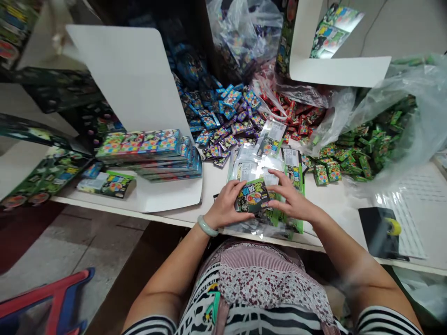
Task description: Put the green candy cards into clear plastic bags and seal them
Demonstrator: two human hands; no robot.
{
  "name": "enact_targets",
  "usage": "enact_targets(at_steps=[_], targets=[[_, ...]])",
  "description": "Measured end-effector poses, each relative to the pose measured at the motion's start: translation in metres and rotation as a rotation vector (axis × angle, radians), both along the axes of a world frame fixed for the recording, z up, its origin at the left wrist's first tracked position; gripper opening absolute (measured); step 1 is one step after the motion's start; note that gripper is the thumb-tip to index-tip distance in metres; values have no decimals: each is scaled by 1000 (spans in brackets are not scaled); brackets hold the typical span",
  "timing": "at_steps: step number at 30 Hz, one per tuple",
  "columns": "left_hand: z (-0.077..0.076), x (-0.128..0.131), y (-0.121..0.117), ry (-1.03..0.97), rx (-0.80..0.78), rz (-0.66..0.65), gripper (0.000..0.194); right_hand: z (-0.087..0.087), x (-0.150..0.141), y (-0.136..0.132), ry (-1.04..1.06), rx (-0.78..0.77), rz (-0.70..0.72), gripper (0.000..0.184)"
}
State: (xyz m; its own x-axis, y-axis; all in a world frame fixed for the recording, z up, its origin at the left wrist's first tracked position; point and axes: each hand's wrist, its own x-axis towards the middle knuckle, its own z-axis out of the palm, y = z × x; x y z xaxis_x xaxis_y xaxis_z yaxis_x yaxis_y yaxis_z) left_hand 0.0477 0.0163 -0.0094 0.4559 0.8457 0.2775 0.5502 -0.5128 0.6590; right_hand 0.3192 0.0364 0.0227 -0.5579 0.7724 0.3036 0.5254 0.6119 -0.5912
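Head cam: we've got a small green pack (252,195) pinched between both hands, left hand (225,204) and right hand (293,200) curled round its ends, over the clear sleeves (254,163) at the table (209,186) edge. Looks like mid-bagging; next we'd need one sleeve opened.

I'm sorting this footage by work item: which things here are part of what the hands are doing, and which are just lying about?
In hand:
left hand
right hand
small green packet, gripped by both
clear sleeves beneath

Lying about:
black tape dispenser
stack of filled packs
red stool
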Motion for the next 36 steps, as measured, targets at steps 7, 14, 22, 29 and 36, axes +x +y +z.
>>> enact_targets(at_steps=[7,14,22,29,36], targets=[[7,-23,-7,-103,-9,29,104,9,-73,165,216,-157,-277,20],[3,-39,-13,-119,-21,37,109,24,-171,317,132,-308,-721,60],[-2,-52,-7,-99,-16,102,103,17,-155,330,290,-284,-584,71],[0,-47,4,-100,78,272,92,34,-74,170,649,-359,-209,53],[-2,-17,12,-13,217,192,99,36,-26,23,584,-235,-307,48]])
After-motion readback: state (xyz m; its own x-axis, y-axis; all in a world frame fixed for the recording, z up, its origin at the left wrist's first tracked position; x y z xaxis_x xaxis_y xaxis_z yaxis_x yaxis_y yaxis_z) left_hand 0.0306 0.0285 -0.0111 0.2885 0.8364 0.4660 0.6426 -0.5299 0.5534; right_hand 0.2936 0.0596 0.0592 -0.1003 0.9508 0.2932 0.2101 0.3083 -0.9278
